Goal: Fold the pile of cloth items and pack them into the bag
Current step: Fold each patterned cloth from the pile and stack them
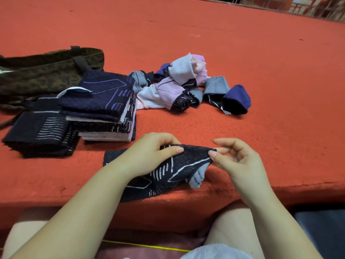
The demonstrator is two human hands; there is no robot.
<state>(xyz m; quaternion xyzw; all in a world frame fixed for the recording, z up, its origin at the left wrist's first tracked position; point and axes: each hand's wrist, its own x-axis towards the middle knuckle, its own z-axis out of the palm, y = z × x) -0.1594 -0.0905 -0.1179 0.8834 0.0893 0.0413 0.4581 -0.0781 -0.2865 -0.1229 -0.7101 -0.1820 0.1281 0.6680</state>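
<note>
Where the red surface (186, 30) spreads across nearly the whole view and drops off in a padded edge close to the person, everything else lies on it. At the far left sits the bag (37, 75), dark with an olive leopard-like print and a black strap, lying flat on its side. Just in front of it stand the folded stacks (104, 109): a taller one of navy, black and white pieces with a purple-lined navy cloth on top, and touching it on the left a lower stack of black pieces with white stripes. To the right of the stacks, near but mostly apart from them, lies the unfolded pile (186, 86), a loose heap of pink, grey-striped, black mesh and deep blue items. Nearest the person, at the surface's front edge, is the black patterned cloth (179, 165), marked with white lines and showing a grey ribbed underside at its right corner; its lower part hangs over the edge. The left hand (149, 156) grips the cloth's upper edge, thumb on top and fingers curled behind it. The right hand (237, 157) pinches the cloth's right corner between thumb and forefinger, the other fingers loosely curled.
</note>
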